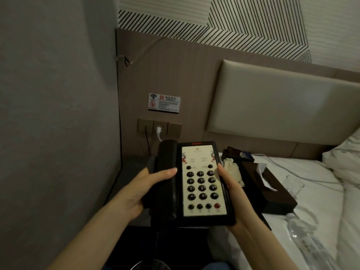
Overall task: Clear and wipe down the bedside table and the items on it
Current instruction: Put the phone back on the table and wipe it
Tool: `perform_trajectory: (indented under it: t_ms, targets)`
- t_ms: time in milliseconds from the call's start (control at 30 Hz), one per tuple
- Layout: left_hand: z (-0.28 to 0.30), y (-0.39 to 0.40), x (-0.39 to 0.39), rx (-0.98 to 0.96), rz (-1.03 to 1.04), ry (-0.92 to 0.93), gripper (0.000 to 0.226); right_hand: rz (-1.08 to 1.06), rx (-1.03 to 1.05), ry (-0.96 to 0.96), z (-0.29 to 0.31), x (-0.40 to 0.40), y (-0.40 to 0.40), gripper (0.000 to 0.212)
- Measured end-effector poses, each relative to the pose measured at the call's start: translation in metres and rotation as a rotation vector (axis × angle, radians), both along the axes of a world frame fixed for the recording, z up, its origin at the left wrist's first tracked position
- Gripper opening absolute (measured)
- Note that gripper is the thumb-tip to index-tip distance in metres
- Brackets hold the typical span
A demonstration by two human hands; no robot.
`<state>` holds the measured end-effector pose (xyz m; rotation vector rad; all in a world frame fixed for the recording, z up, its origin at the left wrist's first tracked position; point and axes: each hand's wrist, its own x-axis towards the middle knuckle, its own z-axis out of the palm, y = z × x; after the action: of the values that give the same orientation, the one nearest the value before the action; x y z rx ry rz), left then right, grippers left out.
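Holding: both hands keep a black telephone (196,184) in the lower centre of the frame, lifted above the dark bedside table (128,172), which shows only as a grey top at centre left.
Telephone: its handset lies in the cradle on the left side; the cream keypad panel with dark round keys and one red key faces the camera.
Left hand (136,193): it grips the handset side of the telephone, thumb stretched flat over the handset, the other fingers hidden under the body.
Right hand (231,193): it grips the right edge of the telephone, thumb along the rim beside the keys, fingers curled under and out of sight.
Bed (315,201): white sheet at the right of the frame, with several things lying on it.
On the bed: a small cream drawstring pouch (232,171) just beside the right thumb; a dark tissue box (272,190) with a white tissue standing out; a small dark tray (237,153) behind the pouch; a clear glass (295,186) near the box; clear plastic bottles (303,236) at lower right, blurred.
Wall: a Wi-Fi sign (164,103) at centre, above a row of sockets (160,127) with a white plug and a black cable in them.
Headboard: a beige padded panel (282,106) at upper right.
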<state>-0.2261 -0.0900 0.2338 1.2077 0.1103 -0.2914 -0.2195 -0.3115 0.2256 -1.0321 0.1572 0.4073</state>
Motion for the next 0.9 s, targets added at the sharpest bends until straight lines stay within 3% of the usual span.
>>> perform_trajectory:
  t_ms: [67,133,233,333,433,500,567,700,900]
  targets:
    - [0.000,-0.003,-0.002,0.006,0.051,-0.044,0.078,0.019,-0.096,0.021,0.011,0.002,0.006,0.050]
    - [-0.001,-0.004,-0.003,-0.020,0.110,-0.107,0.076,0.018,-0.362,-0.045,0.024,0.003,0.014,0.063]
    - [0.000,-0.008,-0.007,0.001,0.225,-0.221,0.081,-0.107,-0.783,-0.447,0.031,0.000,0.023,0.098]
    - [0.001,-0.015,-0.006,0.199,0.315,-0.340,0.085,-0.042,-0.956,-0.611,0.035,-0.014,0.037,0.095]
    - [0.005,-0.024,-0.007,0.553,0.359,-0.464,0.113,-0.032,-1.073,-0.653,0.036,-0.022,0.056,0.084]
    - [0.006,-0.032,-0.009,0.877,0.375,-0.593,0.119,-0.087,-1.042,-0.702,0.039,-0.026,0.065,0.068]
    - [0.004,-0.042,-0.011,1.118,0.414,-0.749,0.122,-0.141,-0.856,-0.685,0.043,-0.026,0.066,0.055]
    - [0.004,-0.054,-0.012,1.428,0.469,-0.895,0.122,-0.219,-0.359,-0.471,0.045,-0.022,0.063,0.068]
    - [0.003,-0.056,-0.013,1.693,0.417,-1.072,0.126,-0.252,0.064,-0.148,0.044,-0.011,0.032,0.042]
